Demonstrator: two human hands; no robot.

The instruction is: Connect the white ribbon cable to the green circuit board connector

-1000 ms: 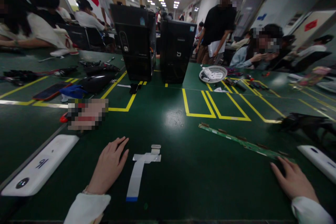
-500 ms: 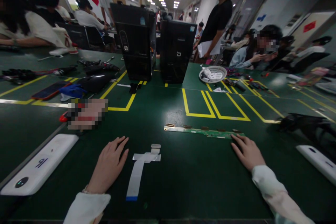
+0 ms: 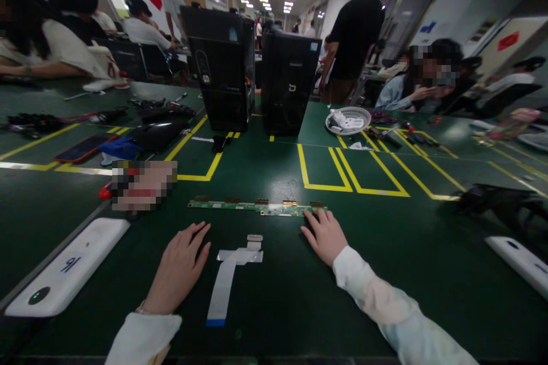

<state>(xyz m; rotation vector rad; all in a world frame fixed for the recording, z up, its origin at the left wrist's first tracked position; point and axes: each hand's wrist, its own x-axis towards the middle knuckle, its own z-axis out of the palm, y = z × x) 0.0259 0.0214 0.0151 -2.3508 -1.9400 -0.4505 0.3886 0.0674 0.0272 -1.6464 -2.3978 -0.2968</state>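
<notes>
A long thin green circuit board point(image 3: 240, 206) with brown tabs along its far edge lies flat on the green table. My right hand point(image 3: 326, 235) rests on the board's right end, its fingers extended and the thumb apart, below the near edge. To the left, my left hand point(image 3: 182, 265) lies palm down on the table with its fingers stretched out, holding nothing. Just right of it sits a white flat ribbon cable point(image 3: 221, 291) with a blue end, folded under clear tape and ending in a connector point(image 3: 254, 238).
White devices point(image 3: 71, 268) stand at both sides. Two black computer towers point(image 3: 222, 74) rise at the back. A white basket point(image 3: 347, 121), yellow tape outlines and a blue cloth point(image 3: 120, 150) are on the table point(image 3: 265, 325). Several people sit or stand beyond.
The circuit board has slid left across the table, with my right hand moving along at its right end. My left hand and the ribbon cable have stayed in place.
</notes>
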